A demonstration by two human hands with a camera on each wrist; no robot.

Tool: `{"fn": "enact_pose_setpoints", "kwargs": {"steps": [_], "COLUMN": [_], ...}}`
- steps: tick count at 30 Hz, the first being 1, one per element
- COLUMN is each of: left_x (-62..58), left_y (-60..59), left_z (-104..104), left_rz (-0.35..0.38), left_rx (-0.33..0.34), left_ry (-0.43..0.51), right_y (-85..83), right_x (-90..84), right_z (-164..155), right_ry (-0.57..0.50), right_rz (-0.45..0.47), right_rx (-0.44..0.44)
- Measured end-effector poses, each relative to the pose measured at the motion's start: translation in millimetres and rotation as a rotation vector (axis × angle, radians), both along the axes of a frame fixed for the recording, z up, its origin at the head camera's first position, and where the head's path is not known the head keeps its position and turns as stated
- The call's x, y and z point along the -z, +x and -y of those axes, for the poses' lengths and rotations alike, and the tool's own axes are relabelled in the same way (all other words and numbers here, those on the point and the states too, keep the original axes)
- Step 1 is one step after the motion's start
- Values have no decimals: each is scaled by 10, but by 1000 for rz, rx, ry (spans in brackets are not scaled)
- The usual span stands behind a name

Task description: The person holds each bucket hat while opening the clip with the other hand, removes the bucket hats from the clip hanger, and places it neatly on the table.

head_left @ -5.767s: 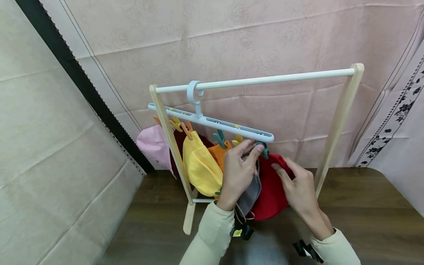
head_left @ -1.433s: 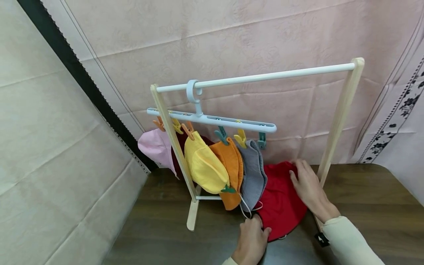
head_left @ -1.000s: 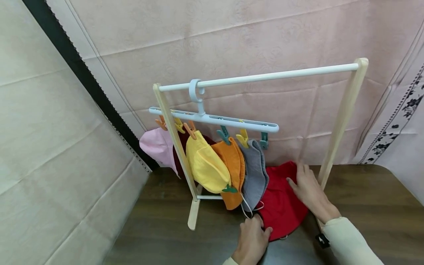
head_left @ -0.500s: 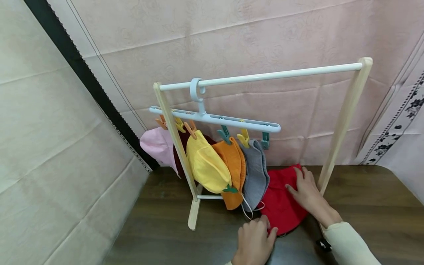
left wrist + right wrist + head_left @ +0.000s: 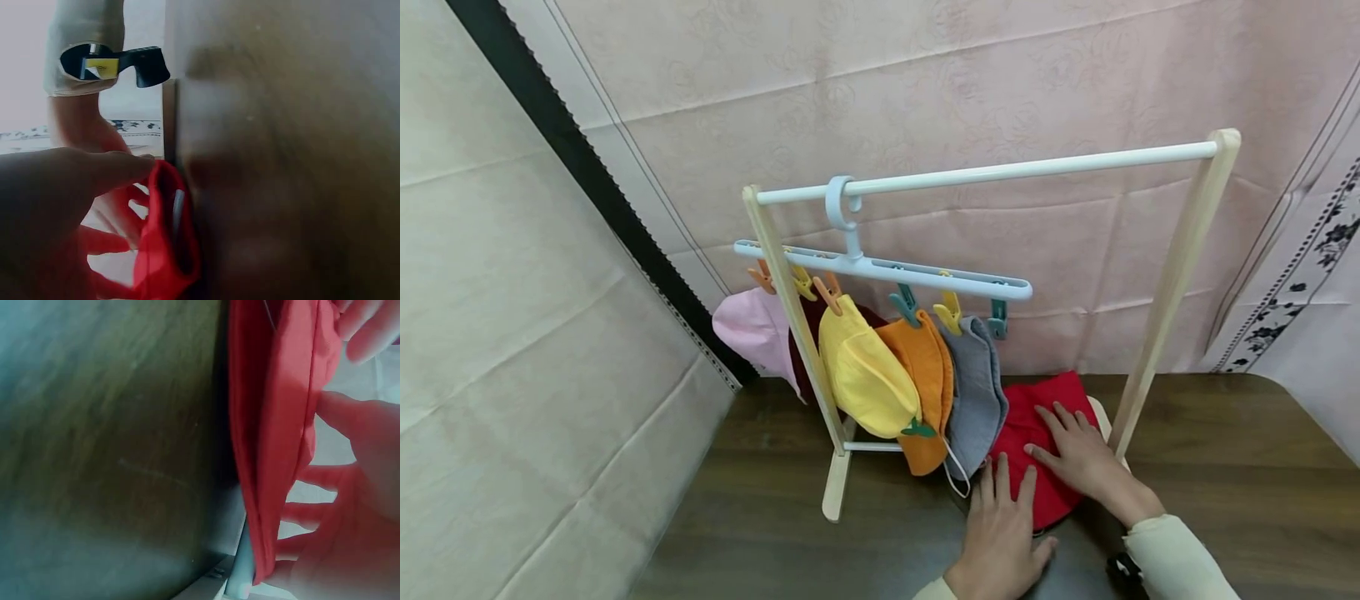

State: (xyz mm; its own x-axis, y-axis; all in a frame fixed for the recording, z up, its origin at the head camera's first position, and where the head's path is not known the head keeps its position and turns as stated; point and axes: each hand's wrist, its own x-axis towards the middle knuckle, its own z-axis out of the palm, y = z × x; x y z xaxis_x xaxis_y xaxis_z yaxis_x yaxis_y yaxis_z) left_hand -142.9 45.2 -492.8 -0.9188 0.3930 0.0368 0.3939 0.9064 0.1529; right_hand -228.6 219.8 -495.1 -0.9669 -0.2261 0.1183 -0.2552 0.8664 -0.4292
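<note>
A red hat [image 5: 1033, 454] lies flat on the dark wooden table [image 5: 1225, 467], at the foot of a small wooden drying rack [image 5: 1176, 267], just beside its right upright. Your left hand [image 5: 1003, 533] rests flat on the hat's near edge, fingers straight and spread, pointing away from you. Your right hand [image 5: 1075, 457] lies flat on the hat's right half, fingers straight and aimed toward the upper left. Neither hand curls around the cloth; both press it down with open palms. The hat's long axis runs from the near edge of the table toward the wall, tilted slightly to the right at the far end, which reaches under the rack. In the wrist views the red fabric appears edge-on against the table, thin and folded. Just left of the red hat, a grey hat [image 5: 976, 392], an orange hat [image 5: 925, 379], a yellow hat [image 5: 861, 375] and a pink hat [image 5: 751, 329] hang from coloured clips on a pale blue clip hanger [image 5: 925, 277], hooked over the rack's white bar [image 5: 1000, 172].
</note>
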Motion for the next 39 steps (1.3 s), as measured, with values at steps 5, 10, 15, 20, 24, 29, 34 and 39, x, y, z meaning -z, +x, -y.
{"fn": "enact_pose_setpoints", "kwargs": {"steps": [5,10,15,20,24,29,34,39], "left_x": [100,147,169,197,184,86,-75,-244], "left_y": [-47,-82,-111,-153,-170,-168,-131,-112], "left_z": [-66,-75,-72,-84,-43,102,217,261], "left_rz": [24,61,157,231,258,197,209,199], "left_rx": [-98,-115,-121,-108,-57,32,77,140], "left_ry": [-14,-58,-120,-190,-198,-89,-58,60], "right_y": [-36,-47,-47,-40,-30,-2,10,24], "right_x": [109,120,36,-37,-34,9,58,73], "right_z": [-18,-34,-7,13,14,10,21,-7], "right_ry": [55,97,126,180,179,120,77,13], "right_rz": [33,78,126,174,188,155,94,14], "right_rx": [-4,-12,-24,-30,-35,-22,-4,-11]}}
